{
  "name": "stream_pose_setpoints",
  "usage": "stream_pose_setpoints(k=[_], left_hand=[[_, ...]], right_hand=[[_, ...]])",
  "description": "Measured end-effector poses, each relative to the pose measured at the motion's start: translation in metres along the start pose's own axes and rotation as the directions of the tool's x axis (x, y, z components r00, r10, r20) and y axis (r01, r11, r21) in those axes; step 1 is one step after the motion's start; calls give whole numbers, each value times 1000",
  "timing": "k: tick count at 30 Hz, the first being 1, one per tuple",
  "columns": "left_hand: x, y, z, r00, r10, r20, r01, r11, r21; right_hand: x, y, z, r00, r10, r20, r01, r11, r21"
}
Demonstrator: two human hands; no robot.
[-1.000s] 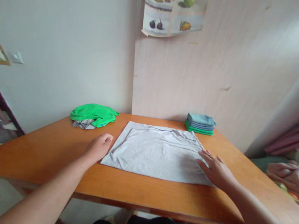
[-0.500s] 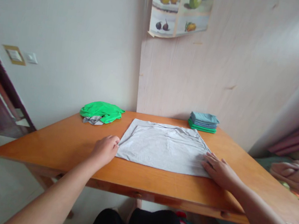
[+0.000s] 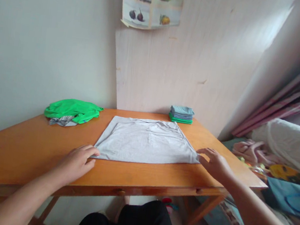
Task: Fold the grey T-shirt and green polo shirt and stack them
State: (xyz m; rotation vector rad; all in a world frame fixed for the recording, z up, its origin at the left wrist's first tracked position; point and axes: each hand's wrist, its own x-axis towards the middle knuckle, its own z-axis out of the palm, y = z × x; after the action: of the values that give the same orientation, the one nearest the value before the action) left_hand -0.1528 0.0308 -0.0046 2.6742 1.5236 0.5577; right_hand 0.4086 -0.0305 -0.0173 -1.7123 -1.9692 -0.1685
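Observation:
A light grey garment [image 3: 146, 143] lies spread flat on the wooden table in front of me, folded into a wide four-sided shape with some creases towards its far edge. My left hand [image 3: 82, 159] is at its near left corner, fingers closed over the cloth and thumb low beside the table edge. At the near right corner, my right hand [image 3: 214, 165] pinches the fabric between thumb and fingers. The cloth hides part of the fingertips of both hands.
A crumpled green garment [image 3: 73, 109] rests at the back left, with a grey striped cloth [image 3: 63, 120] under it. Folded clothes [image 3: 182, 114] stand stacked at the back right. The table [image 3: 131, 174] meets the wall behind. A bed with bedding [image 3: 293, 144] is off to the right.
My view has turned right. My right hand, earlier lying flat on the cloth, now pinches its near right corner. My left hand has slid from the left edge to the near left corner.

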Motion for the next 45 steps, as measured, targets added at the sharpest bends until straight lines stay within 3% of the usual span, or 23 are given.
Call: stream_pose_setpoints(k=[3, 6, 12, 20, 27, 31, 38, 41, 45], left_hand=[[-1, -8, 4, 1000, -6, 8, 7, 1000, -14], [1, -12, 8, 1000, -25, 18, 25, 999, -23], [2, -10, 5, 999, -22, 28, 23, 999, -30], [2, 2, 3, 999, -30, -13, 30, 1000, -8], [-11, -2, -14, 998, -52, 41, 56, 992, -111], [0, -7, -21, 994, -101, 34, 106, 973, -206], [37, -25, 3, 957, -289, 28, 284, 913, -293], [39, -32, 14, 945, -327, -5, 311, 904, -294], [34, -31, 13, 924, -378, -49, 339, 873, -350]], right_hand=[[-7, 0, -3, 999, -22, 23, 22, 1000, -2], [-10, -2, 0, 991, -54, 126, 54, 999, 3], [-7, -8, -2, 973, -23, 228, 41, 997, -71], [-5, -7, 0, 979, -15, 205, 33, 996, -81], [-11, 2, -12, 981, -81, 178, 67, 994, 87], [-3, 6, -14, 988, -9, 154, -18, 984, 178], [39, 16, 12, 991, 88, 102, -105, 980, 171], [47, 22, 25, 988, 106, 108, -123, 979, 165], [47, 27, 30, 987, 116, 112, -132, 981, 141]])
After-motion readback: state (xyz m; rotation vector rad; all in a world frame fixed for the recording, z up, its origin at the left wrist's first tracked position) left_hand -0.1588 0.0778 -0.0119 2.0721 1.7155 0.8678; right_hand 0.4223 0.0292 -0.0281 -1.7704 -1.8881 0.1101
